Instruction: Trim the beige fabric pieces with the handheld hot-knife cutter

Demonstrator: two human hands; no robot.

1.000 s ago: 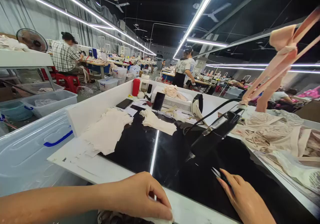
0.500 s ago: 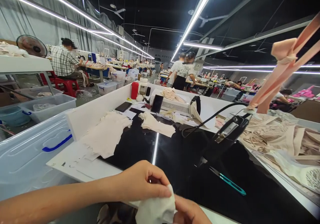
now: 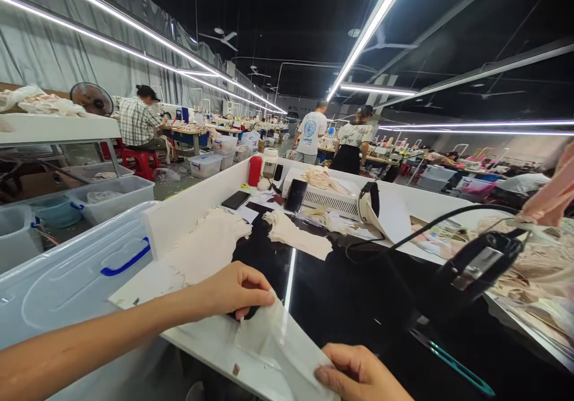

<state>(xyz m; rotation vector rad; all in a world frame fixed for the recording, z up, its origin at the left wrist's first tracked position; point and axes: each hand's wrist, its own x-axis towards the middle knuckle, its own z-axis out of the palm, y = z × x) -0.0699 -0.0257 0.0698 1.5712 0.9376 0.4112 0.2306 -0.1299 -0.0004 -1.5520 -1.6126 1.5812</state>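
Note:
A thin, pale whitish cloth piece [image 3: 287, 335] is stretched between my two hands over the near edge of the black table top. My left hand [image 3: 242, 290] pinches its upper left corner between thumb and fingers. Lower right, my right hand [image 3: 359, 371] grips the other end, thumb on top. Beyond them lie a large cream fabric pile [image 3: 208, 239] and a smaller cream stack [image 3: 299, 238]. To the right, teal thread snips [image 3: 452, 362] rest on the black surface. Above the snips is a black corded device [image 3: 479, 269], tied to a pink fabric strap [image 3: 551, 192].
A phone [image 3: 296, 196] leans against a white vented box [image 3: 332, 201]; a red bottle [image 3: 255, 171] stands behind. Beige garments [image 3: 538, 275] are heaped at right. A clear bin [image 3: 85, 275] with a blue handle adjoins the table's left. Co-workers [image 3: 309, 132] are in the background.
My hands have moved apart, spreading the cloth that was bunched between them. The view has turned left, so the table things appear further right.

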